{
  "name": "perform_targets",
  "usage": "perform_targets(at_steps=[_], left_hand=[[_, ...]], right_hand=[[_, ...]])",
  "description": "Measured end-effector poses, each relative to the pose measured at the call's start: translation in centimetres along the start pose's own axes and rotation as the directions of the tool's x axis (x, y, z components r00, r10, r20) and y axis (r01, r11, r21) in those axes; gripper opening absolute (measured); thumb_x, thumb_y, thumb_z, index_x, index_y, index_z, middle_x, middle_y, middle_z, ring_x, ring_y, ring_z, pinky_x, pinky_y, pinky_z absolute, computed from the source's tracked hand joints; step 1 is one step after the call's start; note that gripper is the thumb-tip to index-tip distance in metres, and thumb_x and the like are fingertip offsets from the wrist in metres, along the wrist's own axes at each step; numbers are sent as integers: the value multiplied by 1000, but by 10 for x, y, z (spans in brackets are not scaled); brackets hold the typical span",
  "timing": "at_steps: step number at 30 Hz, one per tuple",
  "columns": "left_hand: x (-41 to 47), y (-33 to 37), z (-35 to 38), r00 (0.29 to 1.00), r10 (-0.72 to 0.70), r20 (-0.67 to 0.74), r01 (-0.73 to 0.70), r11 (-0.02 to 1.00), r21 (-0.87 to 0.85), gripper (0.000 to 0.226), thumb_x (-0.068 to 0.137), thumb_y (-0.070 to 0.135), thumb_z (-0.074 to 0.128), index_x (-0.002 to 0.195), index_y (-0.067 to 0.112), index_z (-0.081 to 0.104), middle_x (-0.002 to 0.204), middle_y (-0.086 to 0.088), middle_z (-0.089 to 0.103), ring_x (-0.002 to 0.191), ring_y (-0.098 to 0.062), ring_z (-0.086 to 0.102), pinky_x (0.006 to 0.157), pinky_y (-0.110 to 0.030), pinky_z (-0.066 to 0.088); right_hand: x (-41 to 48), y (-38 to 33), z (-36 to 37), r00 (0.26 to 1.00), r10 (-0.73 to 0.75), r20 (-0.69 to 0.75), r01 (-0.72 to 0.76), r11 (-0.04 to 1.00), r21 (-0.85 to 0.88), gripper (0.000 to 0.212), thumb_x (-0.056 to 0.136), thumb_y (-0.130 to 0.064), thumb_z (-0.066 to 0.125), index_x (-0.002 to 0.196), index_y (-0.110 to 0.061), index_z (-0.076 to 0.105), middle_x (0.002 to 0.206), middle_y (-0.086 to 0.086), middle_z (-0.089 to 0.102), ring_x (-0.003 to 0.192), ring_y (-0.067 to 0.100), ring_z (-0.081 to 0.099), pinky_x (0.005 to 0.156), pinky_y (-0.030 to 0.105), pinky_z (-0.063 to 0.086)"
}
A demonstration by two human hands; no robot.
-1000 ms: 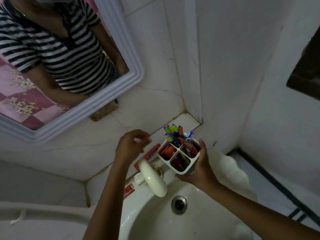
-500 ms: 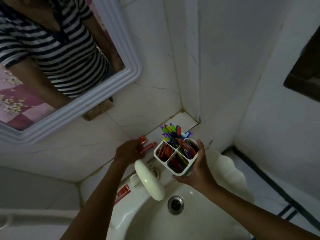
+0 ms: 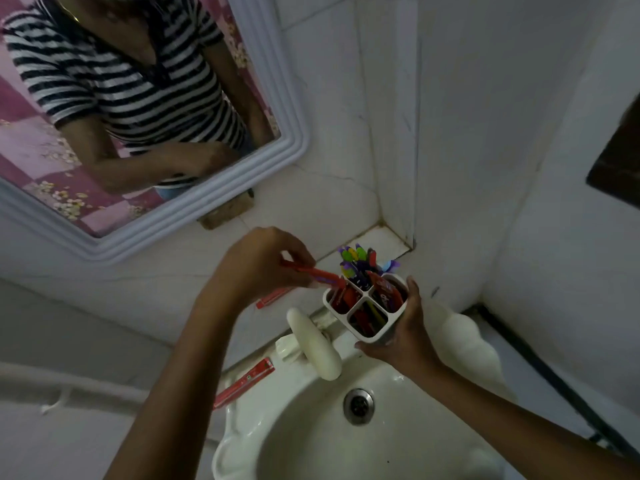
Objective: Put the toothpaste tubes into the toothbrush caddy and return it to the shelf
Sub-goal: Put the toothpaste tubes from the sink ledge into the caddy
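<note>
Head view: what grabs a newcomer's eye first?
The white four-compartment caddy, full of bright toothbrushes and red tubes, is held over the sink's back edge by the right hand. The left hand tips a red toothpaste tube into its left compartment. Two more red tubes lie on the ledge, and a mirror at upper left reflects a striped shirt.

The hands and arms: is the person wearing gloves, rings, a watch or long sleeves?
No. The left hand and right hand are bare, with no gloves, rings or watch that I can see. Both forearms are uncovered too. The mirror shows why: the shirt is black-and-white striped with short sleeves that stop above the elbow.
</note>
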State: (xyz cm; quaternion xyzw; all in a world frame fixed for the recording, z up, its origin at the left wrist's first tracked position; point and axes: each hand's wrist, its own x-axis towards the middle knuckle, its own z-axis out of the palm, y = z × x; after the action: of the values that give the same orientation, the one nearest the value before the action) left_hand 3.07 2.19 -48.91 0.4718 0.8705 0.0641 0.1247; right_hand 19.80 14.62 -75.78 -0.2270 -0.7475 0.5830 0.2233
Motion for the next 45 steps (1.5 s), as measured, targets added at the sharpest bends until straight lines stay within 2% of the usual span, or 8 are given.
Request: perform_targets(at_steps=[5,11,15,20,26,31,36,45], left_hand=[[24,33,42,994,-22,111,-9,964,267,16,80,28,73,95,23,77,100,3,74,93,-17,68,79,-32,57],[36,59,77,975,-19,222,-73,914,400,20,90,9,55,103,3,68,117,-15,62,103,-33,65,77,-38,53],[37,47,83,986,-28,164,-30,940,339,21,88,11,57,106,13,65,109,-11,67,103,-31,64,79,-39,52],[36,-10,68,998,-33,52,35,999,-39,12,77,19,73,88,24,70,87,10,70,81,-9,65,78,-34,58],[40,-98,101,926,-376,-28,376,926,-19,30,86,27,64,116,26,66,124,0,66,113,-21,61,93,-32,49],[42,-137,162,933,-344,109,324,931,168,58,89,34,61,143,23,45,147,-6,49,134,-25,46,106,-35,41],[45,-138,179,955,-295,32,276,922,272,38,90,27,55,127,17,58,122,-11,59,114,-30,58,89,-38,51],[30,-68,82,910,-396,-121,260,773,-579,44,57,19,89,88,10,59,79,-1,72,68,-5,70,61,-26,55]], right_hand=[[2,3,-1,1000,11,13,-10,999,-51,152,44,-54,94,151,-53,-15,163,6,23,149,16,36,118,41,43],[6,7,1,1000,28,6,-28,995,-93,156,47,-41,100,160,-29,-8,161,8,27,142,8,33,97,-10,24],[5,8,1,1000,27,7,-26,997,-73,157,48,-38,100,159,-35,-10,163,8,24,144,9,34,104,-2,30],[1,2,-2,1000,-7,16,7,999,-33,151,47,-48,96,151,-56,-13,163,6,23,148,15,37,114,38,46],[2,6,1,1000,-3,-7,3,1000,-3,146,46,-51,92,146,-63,-13,163,7,24,146,11,38,112,19,41],[2,13,4,1000,-19,-7,18,998,-52,151,48,-50,95,150,-57,-16,164,10,24,148,15,38,115,20,39],[1,12,2,1000,-14,-14,12,997,-82,155,49,-41,99,148,-60,-19,164,9,23,148,14,37,115,21,38],[1,7,0,1000,5,4,-4,996,-89,151,50,-55,93,153,-50,-17,165,9,22,150,17,36,118,38,43]])
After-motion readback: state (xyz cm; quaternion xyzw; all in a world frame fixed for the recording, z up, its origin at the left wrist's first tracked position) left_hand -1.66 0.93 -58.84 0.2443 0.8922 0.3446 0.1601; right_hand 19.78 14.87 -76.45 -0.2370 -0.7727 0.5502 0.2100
